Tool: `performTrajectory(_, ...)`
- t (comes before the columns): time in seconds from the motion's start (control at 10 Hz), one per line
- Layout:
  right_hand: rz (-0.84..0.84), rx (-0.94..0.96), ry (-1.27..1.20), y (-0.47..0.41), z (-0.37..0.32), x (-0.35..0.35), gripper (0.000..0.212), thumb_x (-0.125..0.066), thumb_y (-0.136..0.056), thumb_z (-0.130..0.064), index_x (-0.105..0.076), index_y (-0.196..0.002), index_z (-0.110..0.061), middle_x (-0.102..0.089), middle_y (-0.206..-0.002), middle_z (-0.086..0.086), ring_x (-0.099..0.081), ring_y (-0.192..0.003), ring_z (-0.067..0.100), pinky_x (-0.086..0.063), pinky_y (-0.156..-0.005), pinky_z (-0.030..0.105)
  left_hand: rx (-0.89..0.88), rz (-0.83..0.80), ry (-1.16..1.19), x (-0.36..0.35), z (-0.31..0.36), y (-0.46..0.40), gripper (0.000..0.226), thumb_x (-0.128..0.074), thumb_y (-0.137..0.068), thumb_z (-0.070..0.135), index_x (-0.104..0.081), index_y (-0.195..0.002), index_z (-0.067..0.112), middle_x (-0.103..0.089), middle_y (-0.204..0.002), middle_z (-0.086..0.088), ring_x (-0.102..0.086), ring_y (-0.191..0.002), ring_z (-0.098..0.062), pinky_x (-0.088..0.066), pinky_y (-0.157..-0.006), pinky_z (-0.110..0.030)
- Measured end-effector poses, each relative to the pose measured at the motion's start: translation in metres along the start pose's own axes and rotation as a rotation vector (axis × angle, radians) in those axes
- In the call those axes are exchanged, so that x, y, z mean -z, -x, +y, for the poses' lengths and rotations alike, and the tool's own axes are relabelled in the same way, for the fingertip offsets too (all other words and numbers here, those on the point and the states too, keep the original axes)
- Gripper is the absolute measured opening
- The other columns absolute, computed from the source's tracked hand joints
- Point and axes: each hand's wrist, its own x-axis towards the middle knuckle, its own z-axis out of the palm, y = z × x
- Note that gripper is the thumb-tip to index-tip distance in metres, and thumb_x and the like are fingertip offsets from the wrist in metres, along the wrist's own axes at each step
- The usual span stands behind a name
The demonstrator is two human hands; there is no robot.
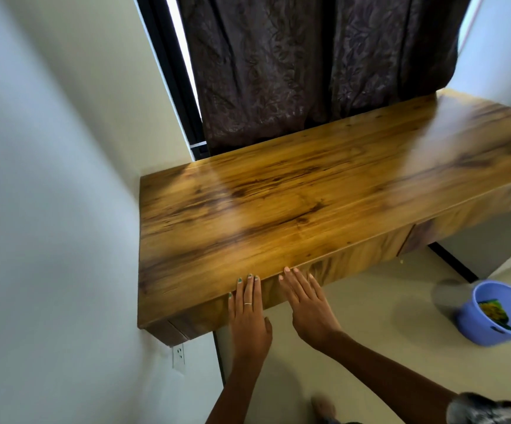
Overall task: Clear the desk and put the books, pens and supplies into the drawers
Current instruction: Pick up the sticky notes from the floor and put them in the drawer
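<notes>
- Drawers sit under the front edge of the wooden surface [278, 203]; the drawer front [349, 261] facing the person lies flush and closed, with a second front [425, 234] further to the right.
- Left hand [248, 313] is flat, fingers straight and together, fingertips [249, 278] at the front edge of the surface and the palm against the drawer front; it holds nothing. A ring sits on one finger.
- Right hand [306, 304] is likewise spread flat with straight fingers, its tips [287, 270] touching the same edge just beside the left hand; it grasps nothing.
- Both hands lie close together, not touching each other.
- A dark curtain [309, 65] hangs behind the surface.
- On the floor to the right stands a blue bucket [474, 328] with something yellow and green inside.
- A wall socket [178, 354] sits low on the wall below the surface's left corner.
</notes>
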Motion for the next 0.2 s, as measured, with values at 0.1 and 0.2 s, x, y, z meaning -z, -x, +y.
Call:
performTrajectory(0.1, -0.030, -0.091, 0.012, 0.031, 0.006, -0.012, 0.097, -0.071, -0.053, -0.007, -0.029, -0.140, -0.006, -0.040, -0.145, 0.017, -0.039, -0.134, 0.032, -0.014, -0.109, 0.045, 0.022, 0.014, -0.016, -0.001, 0.010, 0.013, 0.090, -0.084, -0.054, 0.030, -0.049, -0.135, 0.008, -0.051, -0.139, -0.011, -0.048, -0.128, -0.031, -0.035, -0.103, -0.050)
performTrajectory(0.2, -0.096, -0.176, -0.012, 0.066, 0.015, -0.025, 0.099, -0.074, -0.046, -0.007, -0.034, -0.136, -0.007, -0.046, -0.140, 0.017, -0.047, -0.127, 0.034, -0.004, -0.111, 0.043, -0.015, 0.021, 0.007, -0.007, 0.019, 0.029, 0.086, -0.083, -0.056, 0.033, -0.051, -0.134, 0.010, -0.053, -0.138, -0.008, -0.051, -0.127, -0.027, -0.032, -0.104, -0.049)
